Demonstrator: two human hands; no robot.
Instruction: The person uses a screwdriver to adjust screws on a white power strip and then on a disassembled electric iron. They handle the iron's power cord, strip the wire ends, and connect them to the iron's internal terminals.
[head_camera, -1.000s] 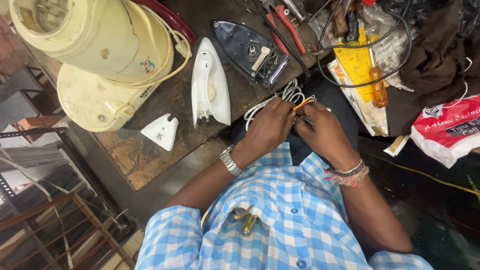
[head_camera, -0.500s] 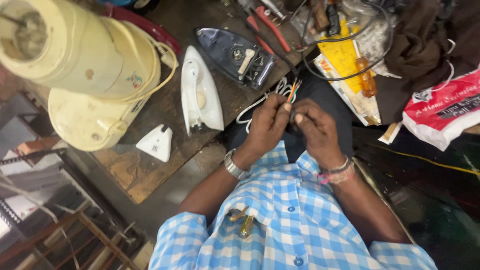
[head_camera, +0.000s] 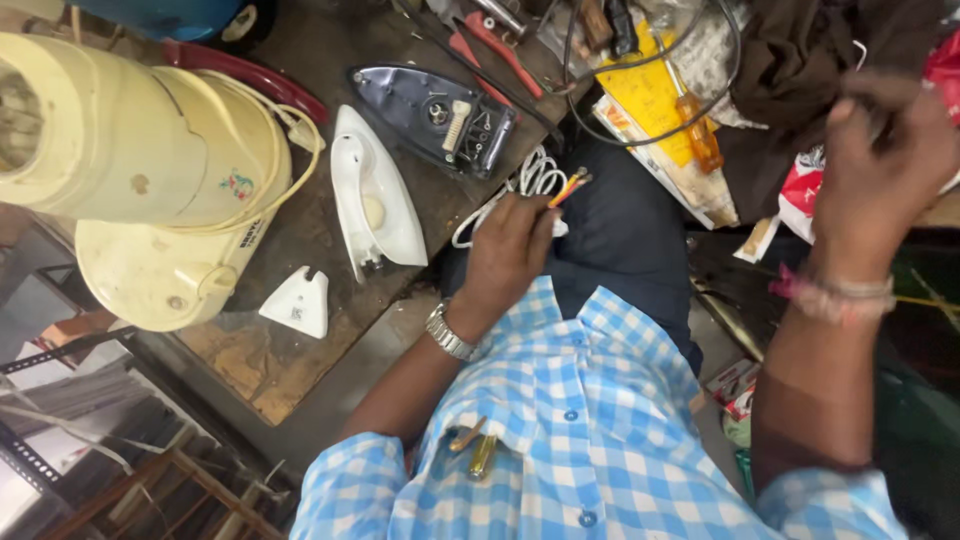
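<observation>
The tabletop (head_camera: 300, 370) is worn brown wood, and its near edge runs slantwise just below the white iron shell (head_camera: 372, 200), which serves as landmark here. Left of the shell, the large cream mixer-grinder (head_camera: 150, 190) fills much of the wood, its base reaching close to the near edge. Above and right of the shell lies the dark iron soleplate (head_camera: 440, 115), inner parts upward. Farther right, past a black looped cable (head_camera: 640, 100), an orange-handled screwdriver (head_camera: 700, 140) rests on yellow paper. Below-left of the shell a small white triangular cover (head_camera: 297, 302) sits near the edge, with bare wood around it. Open room lies right of the shell, over the dark lap beyond the edge.

The left hand (head_camera: 505, 255), right of the shell and just past the edge, has its grip closed round a white cord (head_camera: 525, 180), whose coloured wire ends (head_camera: 570, 185) stick out above the fingers. The right hand (head_camera: 880, 170), far to the right and raised, is blurred; its grip seems curled, but whether it holds anything cannot be told.
</observation>
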